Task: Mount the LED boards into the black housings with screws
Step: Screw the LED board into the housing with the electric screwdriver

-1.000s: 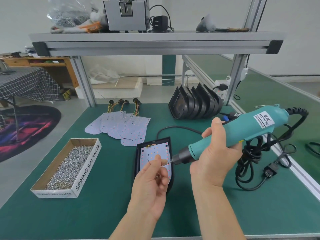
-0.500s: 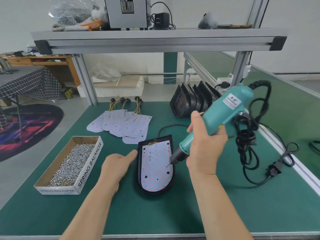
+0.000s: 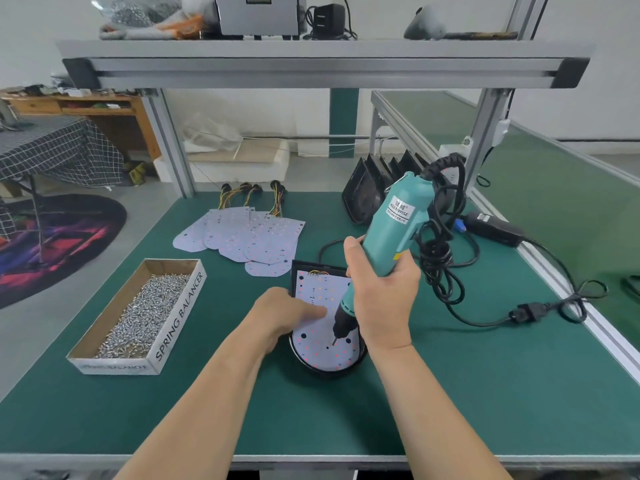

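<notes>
Driver bit down on LED board [image 3: 320, 296], board seated in black housing [image 3: 360, 353].
Right hand [image 3: 382, 299] fingers wrapped tight around teal electric screwdriver [image 3: 388, 237], bit tip touching board's near end. Left hand [image 3: 284, 315] lies on board's left edge, fingers together, extended flat. Screw box [image 3: 138, 315] left of housing; spare boards [image 3: 249, 237] behind it.

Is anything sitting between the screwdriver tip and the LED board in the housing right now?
Nothing visible does. The right hand holds the electric screwdriver steeply, its bit right at the LED board in the black housing. The left hand rests on the board's left side, clear of the bit.
</notes>
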A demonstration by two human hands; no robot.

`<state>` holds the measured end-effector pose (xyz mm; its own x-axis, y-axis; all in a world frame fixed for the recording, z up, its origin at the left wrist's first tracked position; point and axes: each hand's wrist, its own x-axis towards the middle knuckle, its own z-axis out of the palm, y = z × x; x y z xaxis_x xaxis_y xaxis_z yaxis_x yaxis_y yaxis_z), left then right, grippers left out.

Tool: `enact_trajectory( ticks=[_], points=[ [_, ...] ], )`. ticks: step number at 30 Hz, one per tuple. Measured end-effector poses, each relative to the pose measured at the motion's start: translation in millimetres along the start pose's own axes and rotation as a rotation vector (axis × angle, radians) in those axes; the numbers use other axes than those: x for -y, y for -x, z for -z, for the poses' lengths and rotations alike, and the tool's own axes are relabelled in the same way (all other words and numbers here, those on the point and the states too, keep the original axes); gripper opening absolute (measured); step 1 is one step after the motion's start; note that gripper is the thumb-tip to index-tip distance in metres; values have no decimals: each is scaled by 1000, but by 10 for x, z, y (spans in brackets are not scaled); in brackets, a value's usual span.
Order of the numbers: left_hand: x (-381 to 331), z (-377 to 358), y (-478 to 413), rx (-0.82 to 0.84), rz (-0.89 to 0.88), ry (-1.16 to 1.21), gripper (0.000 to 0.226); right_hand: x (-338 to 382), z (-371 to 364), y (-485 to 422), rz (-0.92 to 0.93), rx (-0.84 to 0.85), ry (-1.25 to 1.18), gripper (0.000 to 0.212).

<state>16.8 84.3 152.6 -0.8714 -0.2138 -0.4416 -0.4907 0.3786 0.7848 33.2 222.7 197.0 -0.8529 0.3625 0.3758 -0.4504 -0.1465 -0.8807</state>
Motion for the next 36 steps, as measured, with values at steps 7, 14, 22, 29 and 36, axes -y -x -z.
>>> enact_trajectory(
  ticks=[7, 14, 22, 29, 36],
  points=[
    [16, -1, -8, 11, -2, 10, 42, -32, -30, 43, 6, -3, -12, 16],
    [19, -4, -5, 11, -17, 6, 37, -68, -40, 46, 21, 9, 7, 17],
    [31, -8, -3, 14, -27, 5, 39, -107, -57, 73, 40, 31, 11, 38],
    [19, -22, -13, 5, -21, -11, 41, -109, -69, 87, -31, 21, 4, 35],
    [-1, 0, 41, 30, 5, 8, 61, -53, 7, 84, -31, 18, -70, 16]
  ],
)
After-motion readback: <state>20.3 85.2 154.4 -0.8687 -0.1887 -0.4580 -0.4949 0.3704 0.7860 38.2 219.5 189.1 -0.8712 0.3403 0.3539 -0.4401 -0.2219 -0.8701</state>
